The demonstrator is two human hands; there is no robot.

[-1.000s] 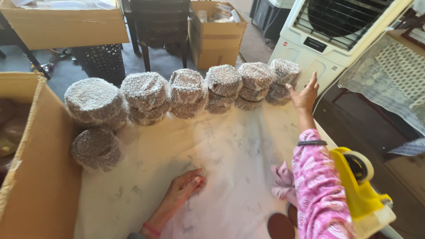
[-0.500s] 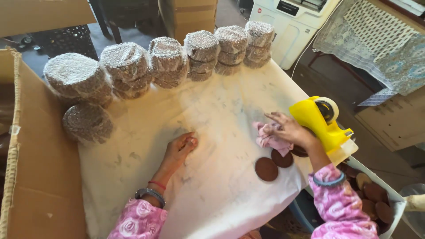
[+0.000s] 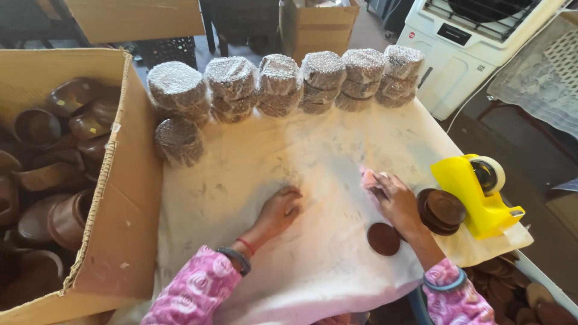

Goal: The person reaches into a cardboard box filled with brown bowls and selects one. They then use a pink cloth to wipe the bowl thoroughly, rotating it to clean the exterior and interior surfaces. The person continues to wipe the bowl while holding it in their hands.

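My right hand (image 3: 394,201) has left the tape dispenser (image 3: 478,195); its fingers now pinch a pink cloth (image 3: 368,179) on the tabletop (image 3: 253,168); my left hand (image 3: 279,209) rests flat, fingers together.

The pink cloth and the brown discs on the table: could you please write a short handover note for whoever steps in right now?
Left hand: empty, resting palm down on the white table cover.
Right hand: pressing the pink cloth onto the cover.
One brown disc lies alone by the right wrist; a small stack of discs sits against the yellow tape dispenser.
Done: foam-wrapped bundles stand in a row at the far edge, one more in front on the left.
Left: unwrapped brown pots in the cardboard box, and loose discs below the table's right edge.
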